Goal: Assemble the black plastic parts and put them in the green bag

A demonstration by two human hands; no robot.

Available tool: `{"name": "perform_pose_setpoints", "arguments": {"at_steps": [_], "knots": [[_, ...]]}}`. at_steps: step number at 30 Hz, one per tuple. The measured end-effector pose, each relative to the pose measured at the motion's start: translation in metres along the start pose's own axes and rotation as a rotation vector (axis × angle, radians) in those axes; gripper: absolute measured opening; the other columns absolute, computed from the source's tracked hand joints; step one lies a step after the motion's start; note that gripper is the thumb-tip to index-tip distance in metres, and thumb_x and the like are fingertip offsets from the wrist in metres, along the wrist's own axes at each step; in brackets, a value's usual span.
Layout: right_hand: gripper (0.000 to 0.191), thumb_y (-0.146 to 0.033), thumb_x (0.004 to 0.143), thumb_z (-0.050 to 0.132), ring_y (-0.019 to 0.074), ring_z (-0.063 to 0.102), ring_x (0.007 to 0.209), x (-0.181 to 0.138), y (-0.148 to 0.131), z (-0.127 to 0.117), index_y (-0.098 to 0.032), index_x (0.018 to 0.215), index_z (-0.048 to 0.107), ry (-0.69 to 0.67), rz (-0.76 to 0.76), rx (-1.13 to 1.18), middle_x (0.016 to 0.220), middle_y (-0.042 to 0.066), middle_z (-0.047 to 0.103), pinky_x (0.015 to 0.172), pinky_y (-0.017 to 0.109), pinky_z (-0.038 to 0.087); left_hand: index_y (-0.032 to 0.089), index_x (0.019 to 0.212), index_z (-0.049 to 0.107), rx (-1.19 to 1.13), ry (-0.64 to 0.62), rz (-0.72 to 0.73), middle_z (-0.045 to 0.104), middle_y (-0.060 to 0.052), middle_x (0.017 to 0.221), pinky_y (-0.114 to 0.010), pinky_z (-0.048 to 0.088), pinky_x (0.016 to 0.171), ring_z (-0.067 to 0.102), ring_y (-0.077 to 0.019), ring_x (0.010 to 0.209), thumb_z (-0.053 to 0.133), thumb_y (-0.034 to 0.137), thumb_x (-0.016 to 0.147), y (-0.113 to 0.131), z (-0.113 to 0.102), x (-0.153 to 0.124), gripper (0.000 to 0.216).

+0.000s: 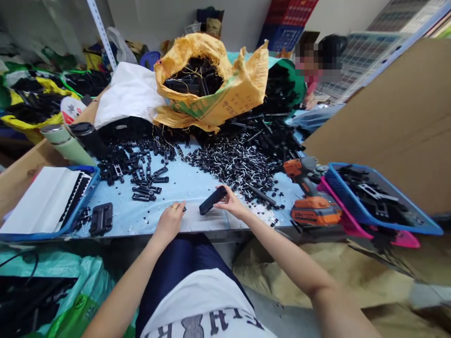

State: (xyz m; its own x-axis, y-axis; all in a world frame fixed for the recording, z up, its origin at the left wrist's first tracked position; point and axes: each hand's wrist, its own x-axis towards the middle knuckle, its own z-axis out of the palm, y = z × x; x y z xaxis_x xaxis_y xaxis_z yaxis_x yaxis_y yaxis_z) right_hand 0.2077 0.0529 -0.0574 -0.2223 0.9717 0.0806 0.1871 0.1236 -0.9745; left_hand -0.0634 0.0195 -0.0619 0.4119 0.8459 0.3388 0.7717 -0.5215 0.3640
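Near the front edge of the blue-covered table, my right hand (230,203) grips a black oblong plastic part (212,200) by its right end, tilted above the surface. To its left, my left hand (172,219) has its fingers pinched together, a ring on one of them. A small dark bit shows at those fingertips, too small to name. Behind the hands lies a heap of screws with black and silvery shafts (236,164). Several black slotted plastic pieces (146,190) lie left of the heap.
An orange cordless drill (313,211) stands at right beside a blue basket (428,225) of black parts. At left are a blue tray (66,231), a green bottle (72,148) and a black cup (88,136). A yellow sack (225,101) sits behind. Another person (312,84) is beyond.
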Motion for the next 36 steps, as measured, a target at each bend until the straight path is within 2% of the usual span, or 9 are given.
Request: {"name": "perform_pose_setpoints", "arguments": {"at_steps": [5, 8, 12, 15, 18, 22, 27, 30, 36], "knots": [[0.054, -0.034, 0.063, 0.072, 0.0173, 0.059, 0.083, -0.050, 0.017, -0.030, -0.019, 0.110, 0.050, 0.064, -0.009, -0.367, 0.093, 0.002, 0.061, 0.079, 0.034, 0.047, 0.014, 0.122, 0.050, 0.073, -0.177, 0.053, 0.061, -0.012, 0.103, -0.038, 0.048, 0.086, 0.056, -0.0227, 0.099, 0.040, 0.010, 0.086, 0.001, 0.032, -0.004, 0.037], [0.044, -0.034, 0.067, 0.068, 0.0213, 0.059, 0.093, -0.061, 0.018, -0.041, -0.017, 0.106, 0.058, -0.003, -0.085, -0.598, 0.099, 0.008, 0.063, 0.085, 0.037, 0.045, 0.015, 0.121, 0.051, 0.088, -0.145, 0.041, 0.060, -0.012, 0.106, -0.039, 0.046, 0.088, 0.054, -0.0236, 0.103, 0.040, 0.011, 0.086, -0.003, 0.037, -0.013, 0.036], [0.049, -0.035, 0.073, 0.066, 0.0275, 0.050, 0.115, -0.054, 0.014, -0.019, -0.018, 0.118, 0.057, -0.126, -0.220, -0.791, 0.117, 0.014, 0.060, 0.100, 0.049, 0.033, 0.016, 0.116, 0.054, 0.020, -0.054, -0.005, 0.060, -0.013, 0.105, -0.042, 0.047, 0.088, 0.055, -0.0251, 0.103, 0.042, 0.015, 0.086, -0.004, 0.031, -0.019, 0.033], [0.042, -0.038, 0.084, 0.055, 0.0244, 0.055, 0.108, -0.042, 0.004, 0.012, -0.019, 0.121, 0.057, -0.109, -0.236, -0.630, 0.112, 0.013, 0.062, 0.096, 0.047, 0.039, 0.018, 0.117, 0.055, -0.216, 0.047, -0.064, 0.059, -0.012, 0.107, -0.039, 0.049, 0.086, 0.059, -0.0220, 0.098, 0.039, 0.023, 0.090, 0.008, 0.023, -0.016, 0.032], [0.048, -0.043, 0.089, 0.042, 0.0148, 0.063, 0.079, -0.035, -0.012, 0.040, -0.021, 0.132, 0.046, -0.023, -0.102, -0.166, 0.105, 0.008, 0.063, 0.072, 0.032, 0.053, 0.019, 0.121, 0.053, -0.582, 0.072, -0.198, 0.056, -0.010, 0.109, -0.027, 0.054, 0.062, 0.062, -0.0120, 0.068, 0.039, 0.033, 0.091, 0.029, 0.016, -0.009, 0.036], [0.056, -0.047, 0.086, 0.047, 0.0076, 0.056, 0.056, -0.035, -0.035, 0.056, -0.026, 0.137, 0.039, -0.056, 0.035, 0.234, 0.088, 0.002, 0.062, 0.046, 0.020, 0.050, 0.020, 0.128, 0.049, -0.820, 0.143, -0.351, 0.057, -0.007, 0.104, -0.019, 0.043, 0.040, 0.050, -0.0024, 0.043, 0.048, 0.039, 0.087, 0.055, 0.006, 0.004, 0.045], [0.051, -0.041, 0.078, 0.061, 0.0059, 0.056, 0.062, -0.039, -0.049, 0.051, -0.032, 0.127, 0.052, -0.062, -0.040, 0.158, 0.103, 0.001, 0.059, 0.050, 0.019, 0.053, 0.020, 0.113, 0.063, -0.680, 0.231, -0.223, 0.062, -0.007, 0.097, -0.025, 0.052, 0.063, 0.061, -0.0121, 0.071, 0.048, 0.034, 0.087, 0.066, -0.014, 0.010, 0.033], [0.052, -0.043, 0.081, 0.056, 0.0074, 0.057, 0.059, -0.040, -0.049, 0.050, -0.028, 0.131, 0.049, -0.030, 0.028, 0.257, 0.089, 0.001, 0.061, 0.049, 0.021, 0.054, 0.019, 0.114, 0.062, -0.615, 0.236, -0.111, 0.063, -0.007, 0.095, -0.030, 0.050, 0.079, 0.060, -0.0161, 0.087, 0.047, 0.031, 0.088, 0.072, -0.024, 0.013, 0.032], [0.056, -0.045, 0.079, 0.058, 0.0084, 0.057, 0.057, -0.042, -0.044, 0.046, -0.025, 0.130, 0.050, -0.011, 0.036, 0.330, 0.085, 0.001, 0.062, 0.048, 0.023, 0.053, 0.019, 0.117, 0.060, -0.563, 0.164, -0.061, 0.063, -0.007, 0.095, -0.030, 0.048, 0.082, 0.059, -0.0161, 0.089, 0.048, 0.029, 0.089, 0.083, -0.028, 0.021, 0.033]]}}
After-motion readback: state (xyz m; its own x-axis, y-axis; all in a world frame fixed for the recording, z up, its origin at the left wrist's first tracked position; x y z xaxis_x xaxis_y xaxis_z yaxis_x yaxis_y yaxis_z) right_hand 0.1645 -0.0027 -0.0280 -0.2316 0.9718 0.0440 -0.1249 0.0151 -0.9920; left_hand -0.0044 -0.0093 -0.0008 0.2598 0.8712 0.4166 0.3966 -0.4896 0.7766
